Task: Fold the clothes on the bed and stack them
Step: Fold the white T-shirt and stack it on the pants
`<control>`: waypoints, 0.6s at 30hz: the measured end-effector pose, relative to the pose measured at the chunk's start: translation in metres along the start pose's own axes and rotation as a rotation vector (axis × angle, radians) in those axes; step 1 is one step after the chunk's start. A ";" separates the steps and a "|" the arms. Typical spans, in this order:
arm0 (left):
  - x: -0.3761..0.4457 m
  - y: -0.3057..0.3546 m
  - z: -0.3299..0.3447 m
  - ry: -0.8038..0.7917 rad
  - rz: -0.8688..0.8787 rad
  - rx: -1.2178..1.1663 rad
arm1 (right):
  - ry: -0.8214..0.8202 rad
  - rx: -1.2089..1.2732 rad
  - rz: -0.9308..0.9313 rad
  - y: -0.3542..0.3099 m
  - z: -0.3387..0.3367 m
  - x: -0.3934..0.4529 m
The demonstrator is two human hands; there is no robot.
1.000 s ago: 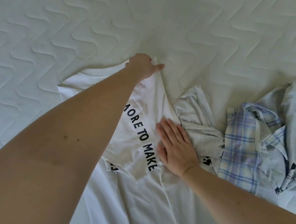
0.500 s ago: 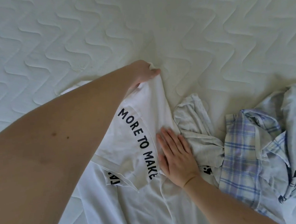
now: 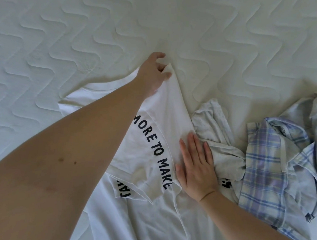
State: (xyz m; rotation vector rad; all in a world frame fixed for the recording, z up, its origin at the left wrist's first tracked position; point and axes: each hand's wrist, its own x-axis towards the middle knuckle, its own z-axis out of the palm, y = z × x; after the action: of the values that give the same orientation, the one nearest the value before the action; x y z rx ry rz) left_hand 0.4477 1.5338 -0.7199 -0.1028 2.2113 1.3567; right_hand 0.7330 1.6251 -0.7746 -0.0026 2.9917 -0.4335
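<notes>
One white T-shirt [image 3: 151, 139], one grey garment [image 3: 218, 134], one plaid shirt [image 3: 266, 168]

Both forearms are bare and sleeveless in view, the left arm [image 3: 67, 163] bearing two small dark moles.

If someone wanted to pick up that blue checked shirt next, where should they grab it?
Probably by the collar of the checked shirt, coming from the right: it lies on top of the crumpled heap with its edge turned up, while the shirt's left edge lies close against the grey garment and the right hand. A pinch there should lift it clear.
</notes>
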 end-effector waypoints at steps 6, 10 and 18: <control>-0.006 0.009 -0.016 0.122 0.115 -0.244 | -0.002 -0.007 -0.004 0.000 -0.001 0.000; -0.016 0.000 -0.044 0.363 0.143 -0.057 | -0.012 -0.035 -0.003 0.000 0.000 0.001; -0.076 -0.086 -0.122 0.705 0.146 0.312 | -0.031 -0.103 0.006 0.000 -0.001 0.000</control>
State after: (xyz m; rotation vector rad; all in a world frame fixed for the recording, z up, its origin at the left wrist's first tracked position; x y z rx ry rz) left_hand 0.4916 1.3730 -0.7100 -0.3561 3.0434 1.1335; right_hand 0.7331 1.6251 -0.7739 -0.0101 2.9790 -0.2756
